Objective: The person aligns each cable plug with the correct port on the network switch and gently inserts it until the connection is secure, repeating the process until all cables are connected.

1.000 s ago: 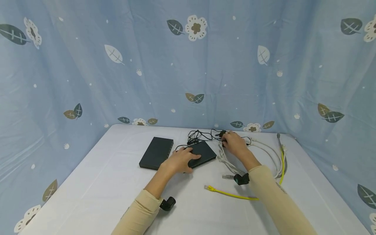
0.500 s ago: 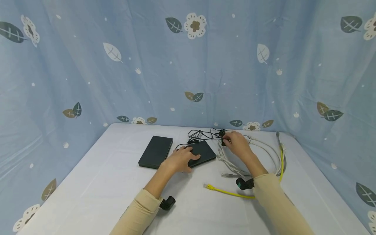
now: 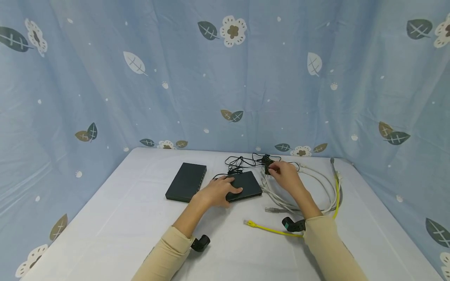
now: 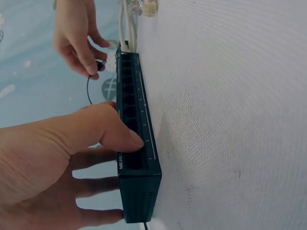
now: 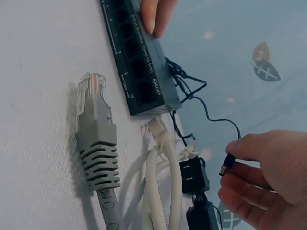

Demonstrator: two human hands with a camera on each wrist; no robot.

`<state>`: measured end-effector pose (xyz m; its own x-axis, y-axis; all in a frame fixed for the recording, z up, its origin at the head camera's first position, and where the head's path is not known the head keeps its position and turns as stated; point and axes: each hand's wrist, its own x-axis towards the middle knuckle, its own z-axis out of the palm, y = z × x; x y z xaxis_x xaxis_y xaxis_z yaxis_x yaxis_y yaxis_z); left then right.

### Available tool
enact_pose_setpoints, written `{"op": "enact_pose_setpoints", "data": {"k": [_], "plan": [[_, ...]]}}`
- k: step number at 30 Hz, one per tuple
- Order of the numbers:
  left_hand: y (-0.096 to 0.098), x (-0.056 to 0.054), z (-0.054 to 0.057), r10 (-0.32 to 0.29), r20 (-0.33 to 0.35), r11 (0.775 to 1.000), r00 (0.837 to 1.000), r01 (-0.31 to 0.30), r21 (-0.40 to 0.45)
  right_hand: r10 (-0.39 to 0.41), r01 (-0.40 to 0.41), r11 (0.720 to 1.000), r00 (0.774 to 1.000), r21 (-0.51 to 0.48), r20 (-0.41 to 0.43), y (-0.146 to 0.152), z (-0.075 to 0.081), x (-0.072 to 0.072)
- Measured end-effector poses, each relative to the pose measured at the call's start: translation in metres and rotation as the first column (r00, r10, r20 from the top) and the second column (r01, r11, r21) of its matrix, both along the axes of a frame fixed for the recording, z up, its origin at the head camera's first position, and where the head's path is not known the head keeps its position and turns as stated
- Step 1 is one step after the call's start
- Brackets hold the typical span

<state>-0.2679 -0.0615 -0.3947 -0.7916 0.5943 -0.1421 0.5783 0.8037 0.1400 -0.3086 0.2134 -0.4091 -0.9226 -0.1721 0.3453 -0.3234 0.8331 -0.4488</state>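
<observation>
A black network switch [image 3: 250, 182] sits on a white-covered counter [image 3: 105, 218], held by a person's left hand [image 3: 212, 192], its thumb against the ports and the other fingers spread over the top. At about two o'clock from the switch, the right hand [image 3: 287, 177] pinches a small black plug [image 5: 228, 163] between nearly closed fingers, apart from the ports. Black cord [image 3: 234, 170] tangles at twelve; a second black box [image 3: 186, 181] lies at nine, white cables [image 5: 175, 191] and a grey cable [image 5: 99, 160] near four, a yellow cable's [image 3: 272, 230] tip at six.
</observation>
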Motion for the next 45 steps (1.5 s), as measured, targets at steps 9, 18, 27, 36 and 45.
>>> {"op": "enact_pose_setpoints", "data": {"k": [9, 18, 27, 36, 45], "plan": [[0.002, -0.002, 0.002, -0.011, -0.004, 1.000, 1.000, 0.011, 0.018, -0.008, 0.007, 0.999, 1.000, -0.054, -0.024, 0.001, -0.004, 0.001], [0.010, -0.001, 0.001, 0.057, -0.019, 0.998, 0.998, -0.057, 0.016, 0.009, -0.010, 0.995, 1.000, -0.098, -0.016, 0.000, -0.001, 0.006], [0.048, 0.002, -0.002, 0.240, -0.091, 0.969, 0.966, -0.245, -0.044, 0.033, -0.031, 0.994, 0.999, -0.108, 0.018, -0.004, 0.000, 0.009], [0.086, 0.000, -0.002, 0.448, -0.172, 0.875, 0.877, -0.470, -0.118, 0.047, -0.044, 0.991, 0.999, -0.126, 0.017, -0.005, -0.003, 0.011], [0.102, -0.006, -0.004, 0.524, -0.175, 0.819, 0.834, -0.549, -0.168, 0.059, -0.054, 0.988, 0.998, -0.142, 0.034, -0.007, -0.001, 0.012]]}}
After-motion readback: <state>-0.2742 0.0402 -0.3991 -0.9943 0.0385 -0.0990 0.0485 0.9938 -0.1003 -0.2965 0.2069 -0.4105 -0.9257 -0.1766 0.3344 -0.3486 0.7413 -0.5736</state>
